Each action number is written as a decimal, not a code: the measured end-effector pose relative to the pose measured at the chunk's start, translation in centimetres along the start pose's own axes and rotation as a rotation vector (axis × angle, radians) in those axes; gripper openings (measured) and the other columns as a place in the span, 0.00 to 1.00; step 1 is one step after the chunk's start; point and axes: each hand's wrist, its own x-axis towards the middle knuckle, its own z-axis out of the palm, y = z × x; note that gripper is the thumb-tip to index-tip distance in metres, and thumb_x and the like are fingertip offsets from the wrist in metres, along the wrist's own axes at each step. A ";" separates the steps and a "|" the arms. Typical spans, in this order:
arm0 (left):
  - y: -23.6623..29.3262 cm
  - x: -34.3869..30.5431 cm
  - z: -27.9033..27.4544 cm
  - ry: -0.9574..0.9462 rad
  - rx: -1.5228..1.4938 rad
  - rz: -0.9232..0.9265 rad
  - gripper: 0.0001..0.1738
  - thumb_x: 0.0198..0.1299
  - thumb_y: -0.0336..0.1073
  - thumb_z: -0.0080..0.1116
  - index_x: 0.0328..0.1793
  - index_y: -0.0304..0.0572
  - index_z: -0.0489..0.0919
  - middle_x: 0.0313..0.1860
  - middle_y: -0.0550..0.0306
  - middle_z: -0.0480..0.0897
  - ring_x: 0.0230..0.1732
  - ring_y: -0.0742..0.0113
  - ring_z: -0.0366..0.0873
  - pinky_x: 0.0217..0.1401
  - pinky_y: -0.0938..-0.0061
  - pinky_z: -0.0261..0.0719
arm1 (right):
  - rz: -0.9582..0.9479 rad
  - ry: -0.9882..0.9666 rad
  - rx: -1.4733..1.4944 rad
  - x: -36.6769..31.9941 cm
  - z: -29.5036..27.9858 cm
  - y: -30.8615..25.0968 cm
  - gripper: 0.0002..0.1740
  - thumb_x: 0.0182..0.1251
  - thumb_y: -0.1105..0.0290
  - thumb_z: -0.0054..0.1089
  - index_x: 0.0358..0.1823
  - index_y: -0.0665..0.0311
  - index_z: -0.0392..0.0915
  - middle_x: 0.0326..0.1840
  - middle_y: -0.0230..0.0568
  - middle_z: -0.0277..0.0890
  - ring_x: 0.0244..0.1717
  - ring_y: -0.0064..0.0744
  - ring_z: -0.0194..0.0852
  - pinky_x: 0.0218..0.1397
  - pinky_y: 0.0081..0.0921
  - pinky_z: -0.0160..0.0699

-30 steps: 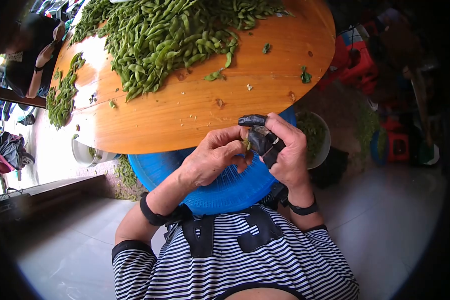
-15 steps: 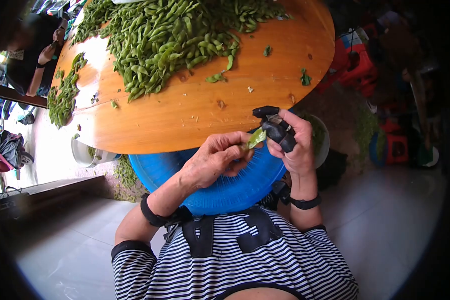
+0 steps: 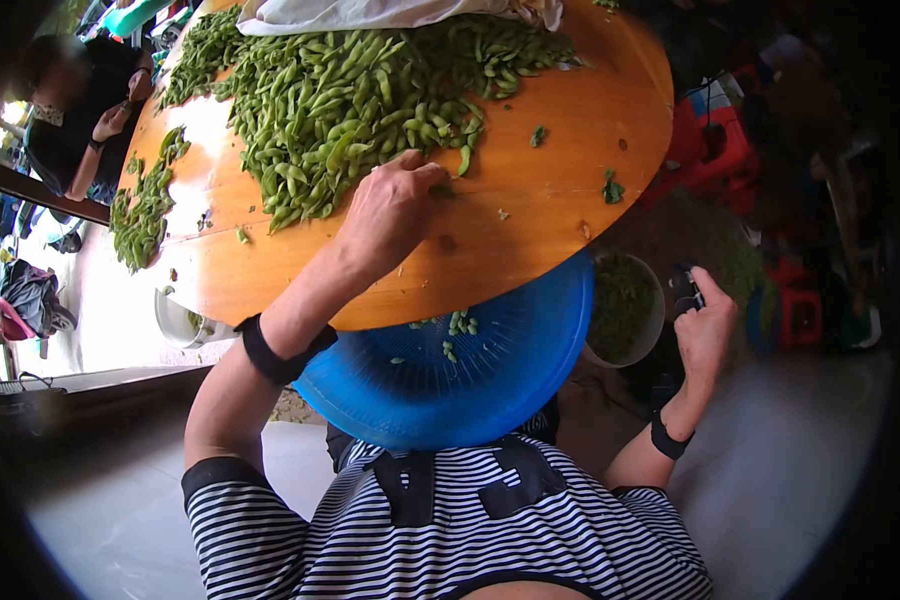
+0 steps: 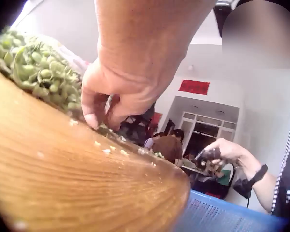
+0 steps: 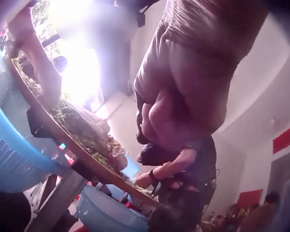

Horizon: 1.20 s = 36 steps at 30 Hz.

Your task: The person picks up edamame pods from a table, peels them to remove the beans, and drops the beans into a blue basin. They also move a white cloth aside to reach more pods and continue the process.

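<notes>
In the head view my left hand point(image 3: 395, 210) reaches over the wooden table point(image 3: 530, 230) at the near edge of the heap of green pods point(image 3: 320, 110). The left wrist view shows the hand point(image 4: 130, 82) pointing down, its fingers bent with a gap before the thumb; green bits lie by the fingertips, and no pod shows between them. My right hand point(image 3: 705, 330), with black coverings on some fingers, is out beside the white bucket point(image 3: 660, 325). Its fingers point(image 5: 157, 116) are curled in the right wrist view, with nothing visible in them.
Below the table edge a blue basket point(image 3: 440, 390) holds several shelled beans point(image 3: 460, 323). Loose pods point(image 3: 145, 215) lie at the table's left, and a white cloth point(image 3: 360, 14) covers its far side. Another person point(image 3: 85, 120) is at the left. Red stools point(image 3: 715, 150) stand at the right.
My hands have separated: the left has moved forward to the pods, the right outward to the right. The green pod piece between them is no longer in sight. Beans in the basket have come into view.
</notes>
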 end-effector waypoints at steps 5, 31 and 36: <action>-0.4 0.0 0.8 -0.088 0.104 0.085 0.10 0.52 0.23 0.59 0.41 0.37 0.83 0.35 0.48 0.79 0.34 0.48 0.79 0.36 0.62 0.78 | -0.149 -0.070 0.120 -0.3 1.6 -1.8 0.26 0.39 0.89 0.44 0.45 0.74 0.76 0.35 0.55 0.76 0.38 0.50 0.79 0.46 0.27 0.75; 6.3 -6.6 0.1 -0.244 -1.225 -0.625 0.09 0.65 0.33 0.62 0.34 0.35 0.83 0.20 0.65 0.76 0.20 0.80 0.70 0.21 0.82 0.64 | -0.136 -0.698 0.990 -5.1 7.6 -11.0 0.13 0.57 0.80 0.58 0.46 0.74 0.76 0.31 0.28 0.67 0.31 0.14 0.65 0.32 0.14 0.66; 6.1 -8.1 1.6 -0.266 -1.748 -0.806 0.09 0.66 0.35 0.59 0.35 0.38 0.79 0.24 0.59 0.78 0.19 0.74 0.68 0.19 0.81 0.60 | -0.108 -0.815 1.349 -5.2 8.4 -10.4 0.17 0.69 0.66 0.54 0.45 0.79 0.75 0.30 0.28 0.66 0.24 0.13 0.62 0.24 0.15 0.62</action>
